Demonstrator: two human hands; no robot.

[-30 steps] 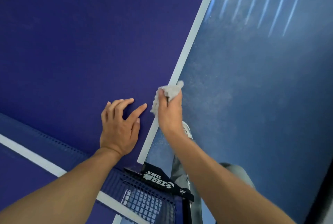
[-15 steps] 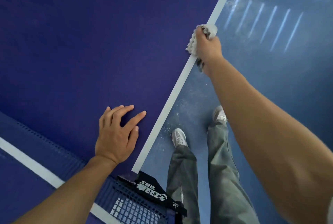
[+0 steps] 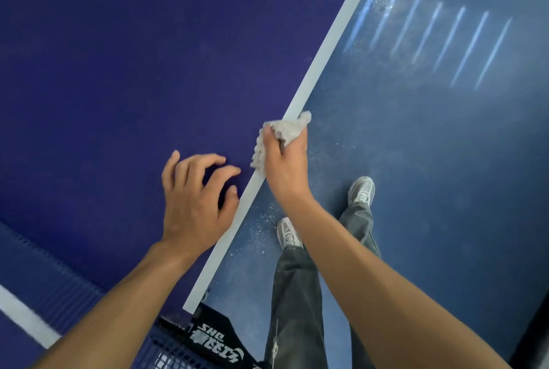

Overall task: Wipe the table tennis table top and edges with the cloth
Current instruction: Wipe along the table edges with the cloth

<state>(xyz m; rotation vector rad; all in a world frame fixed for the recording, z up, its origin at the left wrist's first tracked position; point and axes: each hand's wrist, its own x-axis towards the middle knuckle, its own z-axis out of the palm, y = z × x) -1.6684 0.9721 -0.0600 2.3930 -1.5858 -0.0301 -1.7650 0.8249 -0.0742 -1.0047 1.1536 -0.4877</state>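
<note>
Gripping the cloth (image 3: 286, 131) in my right hand (image 3: 285, 163), I have it bunched on the white edge line (image 3: 326, 50) of the table top (image 3: 118, 71), a little way past the net (image 3: 166, 353). The cloth looks soft, light and limp, so I judge it will fold easily around the edge. It is best held as one thick bunch, not by a corner, or loose parts will slip out. My thumb lies on top of it; my other fingers are hidden. The table looks stiff and heavy, so I can press firmly. My left hand (image 3: 193, 199) is just beside, over the top, fingers bent and apart, holding nothing; I cannot tell if the tips touch.
</note>
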